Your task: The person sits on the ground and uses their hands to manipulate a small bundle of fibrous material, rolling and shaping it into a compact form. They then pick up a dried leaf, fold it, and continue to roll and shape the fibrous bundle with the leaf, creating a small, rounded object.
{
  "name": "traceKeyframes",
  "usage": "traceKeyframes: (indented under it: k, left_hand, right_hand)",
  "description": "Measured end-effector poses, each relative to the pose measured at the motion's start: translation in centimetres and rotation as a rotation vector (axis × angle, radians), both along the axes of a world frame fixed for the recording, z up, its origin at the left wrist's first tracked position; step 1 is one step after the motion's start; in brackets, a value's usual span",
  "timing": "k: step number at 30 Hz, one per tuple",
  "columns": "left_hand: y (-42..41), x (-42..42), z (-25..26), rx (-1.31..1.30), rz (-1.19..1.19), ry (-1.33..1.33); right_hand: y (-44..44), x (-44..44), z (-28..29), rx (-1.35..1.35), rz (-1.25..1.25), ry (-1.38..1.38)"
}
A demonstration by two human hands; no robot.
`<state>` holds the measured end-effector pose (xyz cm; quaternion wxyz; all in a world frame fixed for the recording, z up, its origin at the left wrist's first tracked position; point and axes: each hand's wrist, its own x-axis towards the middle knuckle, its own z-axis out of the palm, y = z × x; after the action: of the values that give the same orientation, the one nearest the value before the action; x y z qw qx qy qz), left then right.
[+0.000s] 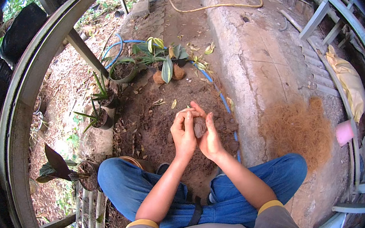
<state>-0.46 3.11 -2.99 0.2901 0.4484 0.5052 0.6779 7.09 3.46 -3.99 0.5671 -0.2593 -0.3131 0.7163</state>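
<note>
My left hand (183, 132) and my right hand (212, 141) are cupped together around a brown clump of soil (200, 127). The fingers of my left hand wrap its far side, and my right palm presses against it from the right. A small bit of green shows just beyond my fingertips; what it belongs to is hidden. Below the hands spreads a heap of loose dark soil (150, 124) on the ground. Past it sit two brown fibre-covered balls (178, 72), with a variegated leaf (167, 69) hanging between them.
Potted plants (123, 70) stand at the far left of the soil. A blue hose (210, 77) runs along its right side beside a concrete ledge (235, 75). Loose coconut fibre (298, 132) lies on the right, near a pink pot (344, 133) and a yellowish sack (347, 80).
</note>
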Motion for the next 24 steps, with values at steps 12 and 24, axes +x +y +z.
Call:
traceKeyframes:
  k: [12,24]
  left_hand:
    - [-0.6,1.4,-1.4,-0.196,-0.333,-0.508]
    - [-1.3,1.7,0.1,-0.381,-0.319,-0.657]
  right_hand:
    - [0.6,1.7,1.5,-0.070,0.084,0.114]
    - [1.5,2.2,0.6,0.162,0.069,-0.415]
